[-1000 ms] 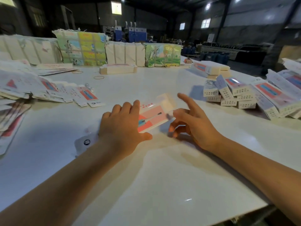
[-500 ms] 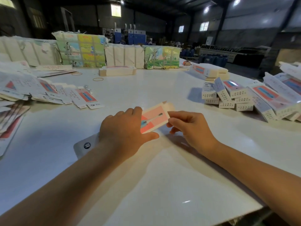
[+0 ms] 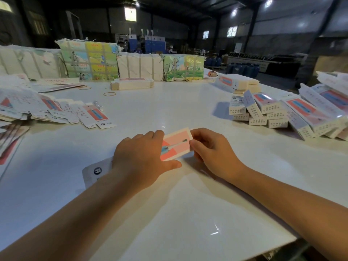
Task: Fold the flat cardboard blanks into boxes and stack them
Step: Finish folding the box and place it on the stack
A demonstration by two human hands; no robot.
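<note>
While flat on the table, left hand (image 3: 145,157) over the blank (image 3: 176,144) (palm down); right hand (image 3: 212,149) pinching its end.

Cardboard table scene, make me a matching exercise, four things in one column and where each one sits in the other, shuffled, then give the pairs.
1. flat blanks
2. folded boxes
3. rubber band
4. blank being folded

A. piled at the table's right side
B. between both hands
C. spread at the left side
D. lying alone toward the far side, left of centre

Pairs: 1-C, 2-A, 3-D, 4-B
</note>
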